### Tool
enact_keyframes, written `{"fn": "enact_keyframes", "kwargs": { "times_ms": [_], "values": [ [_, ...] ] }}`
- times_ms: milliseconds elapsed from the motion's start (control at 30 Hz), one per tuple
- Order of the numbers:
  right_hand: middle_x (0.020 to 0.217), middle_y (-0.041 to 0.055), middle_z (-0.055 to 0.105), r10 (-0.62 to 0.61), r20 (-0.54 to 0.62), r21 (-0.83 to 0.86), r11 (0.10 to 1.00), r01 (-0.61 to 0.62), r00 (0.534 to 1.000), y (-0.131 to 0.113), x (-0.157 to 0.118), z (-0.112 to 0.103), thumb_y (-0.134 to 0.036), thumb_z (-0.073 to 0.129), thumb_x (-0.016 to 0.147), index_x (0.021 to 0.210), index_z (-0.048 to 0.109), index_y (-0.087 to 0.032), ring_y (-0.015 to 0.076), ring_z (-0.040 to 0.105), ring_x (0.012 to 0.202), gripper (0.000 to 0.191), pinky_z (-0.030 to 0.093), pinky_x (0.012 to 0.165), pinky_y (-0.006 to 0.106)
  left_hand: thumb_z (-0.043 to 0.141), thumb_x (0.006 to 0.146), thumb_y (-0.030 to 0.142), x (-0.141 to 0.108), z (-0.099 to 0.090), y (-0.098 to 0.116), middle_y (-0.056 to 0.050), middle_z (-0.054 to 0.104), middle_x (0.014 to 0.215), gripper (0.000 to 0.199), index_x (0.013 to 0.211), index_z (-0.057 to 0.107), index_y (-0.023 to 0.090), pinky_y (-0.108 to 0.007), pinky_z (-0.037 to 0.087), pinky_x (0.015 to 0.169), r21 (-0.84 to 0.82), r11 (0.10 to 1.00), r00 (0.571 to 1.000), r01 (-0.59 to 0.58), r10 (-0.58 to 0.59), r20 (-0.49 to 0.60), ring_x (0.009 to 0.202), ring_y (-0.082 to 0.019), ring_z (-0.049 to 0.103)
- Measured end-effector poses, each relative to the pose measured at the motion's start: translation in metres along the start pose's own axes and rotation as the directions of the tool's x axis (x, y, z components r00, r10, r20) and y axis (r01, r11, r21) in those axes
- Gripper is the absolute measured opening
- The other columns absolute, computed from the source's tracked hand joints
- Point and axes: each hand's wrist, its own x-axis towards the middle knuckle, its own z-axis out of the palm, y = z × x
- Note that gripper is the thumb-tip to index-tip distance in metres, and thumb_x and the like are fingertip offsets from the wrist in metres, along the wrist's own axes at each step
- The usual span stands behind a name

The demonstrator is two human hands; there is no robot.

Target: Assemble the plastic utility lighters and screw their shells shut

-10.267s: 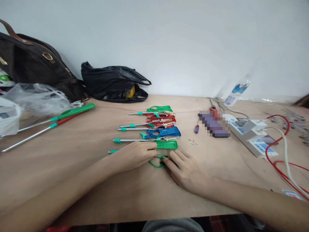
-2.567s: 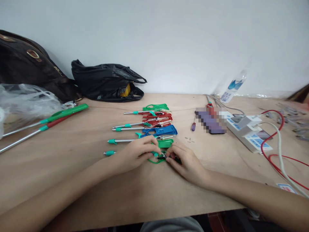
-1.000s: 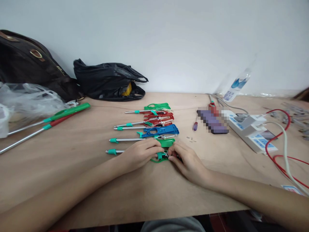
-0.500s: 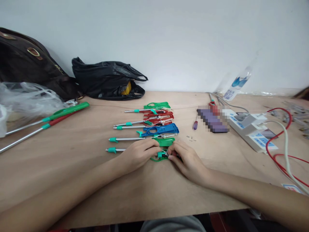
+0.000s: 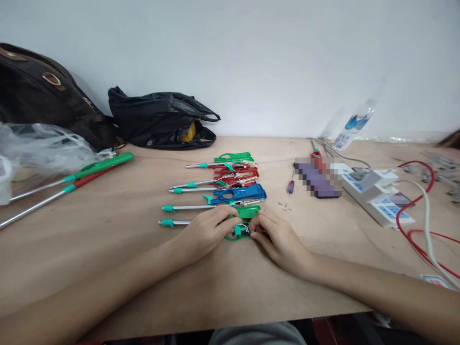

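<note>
Fingers bent, my left hand [image 5: 210, 232] is closed at the left end of an opened green lighter [image 5: 239, 236], whose metal tube [image 5: 177, 223] points left beneath it. My right hand [image 5: 280, 237] pinches at the lighter's right part, by small dark and white pieces; what exactly it grips is too small to tell. A teal piece [image 5: 238, 231] shows between the hands. Just behind lies a green handle shell [image 5: 247, 211]. Farther back, a blue lighter shell [image 5: 240, 193], red lighter parts [image 5: 247, 173] and another green shell [image 5: 234, 157] lie in a column.
A purple screwdriver [image 5: 291, 186] and small metal pins [image 5: 285, 207] lie right of the parts. Beyond are a phone [image 5: 318, 182], a power strip [image 5: 377, 201] with cables and a bottle [image 5: 354, 125]. Two long lighters [image 5: 97, 167], a black bag [image 5: 154, 120] and a backpack [image 5: 43, 96] are left.
My left hand has shifted very slightly to the right at the green lighter, and the teal piece looks slightly turned. My right hand has hardly moved.
</note>
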Motion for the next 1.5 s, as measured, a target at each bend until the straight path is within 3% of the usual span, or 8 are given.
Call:
{"fn": "enact_keyframes", "kwargs": {
  "times_ms": [333,533,700,933,1100,1500],
  "values": [
    [0.082,0.0041,0.057,-0.013,-0.005,-0.030,0.999,0.013,1.000,-0.001,0.000,-0.001,-0.009,0.046,0.089,0.085,0.049,-0.020,0.0179,0.052,0.075,0.012,0.041,0.064,0.027,0.034,0.103,0.018,-0.002,-0.002,0.002,-0.006,0.065,0.094,0.029,0.096,0.062,0.015,-0.022,0.049,0.072,0.026,0.997,0.994,0.076,-0.078,0.083,0.081,-0.013,0.060],
    [0.082,0.0046,0.058,-0.008,-0.005,-0.043,0.999,0.007,1.000,-0.002,0.000,-0.001,-0.009,0.047,0.089,0.085,0.050,-0.020,0.0181,0.052,0.074,0.012,0.041,0.063,0.028,0.033,0.103,0.015,-0.001,0.000,-0.001,-0.005,0.062,0.084,0.032,0.091,0.063,0.014,-0.022,0.046,0.066,0.039,0.999,0.999,-0.013,0.012,0.040,0.076,-0.014,0.055],
    [0.082,0.0046,0.058,-0.014,-0.003,-0.046,0.999,0.014,1.000,-0.001,0.000,-0.001,-0.008,0.047,0.088,0.085,0.050,-0.020,0.0181,0.052,0.074,0.013,0.040,0.063,0.028,0.036,0.101,0.013,0.000,-0.002,-0.001,-0.004,0.059,0.079,0.030,0.088,0.063,0.014,-0.021,0.043,0.062,0.021,1.000,0.998,0.011,-0.013,0.060,0.070,-0.013,0.052],
    [0.083,0.0046,0.058,-0.011,0.000,-0.041,0.999,0.011,1.000,0.000,0.000,-0.001,-0.008,0.047,0.089,0.086,0.050,-0.020,0.0182,0.052,0.075,0.012,0.040,0.063,0.028,0.045,0.096,0.010,-0.003,-0.006,-0.004,-0.004,0.062,0.083,0.019,0.096,0.063,0.015,-0.022,0.048,0.067,-0.140,0.987,0.996,0.075,-0.067,0.062,0.076,-0.014,0.058],
    [0.082,0.0044,0.057,-0.003,-0.004,-0.031,1.000,0.003,1.000,-0.001,0.000,-0.001,-0.009,0.047,0.089,0.086,0.050,-0.020,0.0181,0.052,0.075,0.012,0.040,0.064,0.028,0.041,0.095,0.005,-0.007,-0.010,-0.010,-0.006,0.067,0.090,0.026,0.105,0.063,0.016,-0.023,0.052,0.074,-0.246,0.965,0.994,0.091,-0.074,0.076,0.084,-0.014,0.062],
    [0.082,0.0042,0.057,0.008,0.003,-0.028,1.000,-0.008,1.000,-0.001,-0.001,-0.001,-0.009,0.048,0.089,0.085,0.050,-0.020,0.0182,0.052,0.076,0.011,0.040,0.064,0.029,0.038,0.095,0.006,-0.005,-0.005,-0.011,-0.005,0.066,0.084,0.027,0.096,0.063,0.016,-0.022,0.050,0.067,-0.182,0.981,0.996,0.068,-0.056,0.068,0.076,-0.014,0.061]
  ]
}}
